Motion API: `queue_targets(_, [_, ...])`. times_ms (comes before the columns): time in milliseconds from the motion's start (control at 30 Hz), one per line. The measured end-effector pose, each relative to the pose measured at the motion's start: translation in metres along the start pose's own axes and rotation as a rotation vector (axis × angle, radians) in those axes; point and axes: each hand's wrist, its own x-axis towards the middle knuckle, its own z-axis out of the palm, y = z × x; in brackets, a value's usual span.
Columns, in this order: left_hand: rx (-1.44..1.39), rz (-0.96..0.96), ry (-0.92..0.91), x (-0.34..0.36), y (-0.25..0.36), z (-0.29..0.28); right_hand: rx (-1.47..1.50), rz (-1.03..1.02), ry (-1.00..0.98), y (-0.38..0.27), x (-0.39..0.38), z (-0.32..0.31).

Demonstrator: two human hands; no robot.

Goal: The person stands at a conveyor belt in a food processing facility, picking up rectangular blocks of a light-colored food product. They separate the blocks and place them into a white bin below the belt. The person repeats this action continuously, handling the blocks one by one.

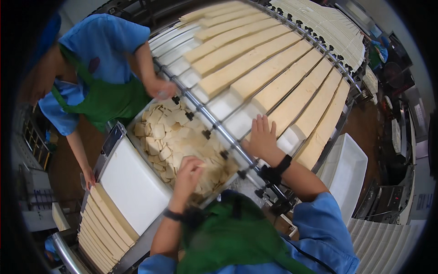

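Note:
My left hand (188,177) is closed, its fingers curled over a bin (207,201) of thin, pale, squarish slices (159,146). Whatever is pinched at the fingertips is too small to make out. My right hand (263,139) reaches past the metal rail with its fingers stretched out, at the near end of one of the long pale dough-like bars (285,105). It appears to touch that bar, though the palm side is hidden. Several such bars lie side by side on the slanted rack, pointing toward the bin. Some slices beneath the rail are blurred.
A metal rail (214,122) with black knobs crosses between rack and bin. At left, a co-worker's blurred hand (162,89) is near the rail, the other (89,178) by stacked long strips (107,223). A white sloped panel (132,182) adjoins the bin; a white tub (349,164) stands right.

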Motion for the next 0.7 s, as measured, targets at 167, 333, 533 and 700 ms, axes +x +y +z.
queue_targets(167, [0.009, -0.156, 0.161, -0.037, -0.008, -0.036, -0.238, 0.053, -0.162, -0.018, 0.013, -0.009])
queue_targets(333, [0.118, -0.194, 0.332, -0.114, -0.012, -0.107, -0.076, 0.022, -0.064, -0.013, 0.021, 0.005])
queue_targets(533, [0.194, -0.387, 0.871, -0.265, -0.036, -0.194, 0.124, -0.403, 0.051, -0.125, -0.04, -0.04])
queue_targets(700, [0.666, -0.812, 1.266, -0.392, -0.074, -0.224, 0.635, -0.97, -0.369, -0.272, -0.099, -0.071])
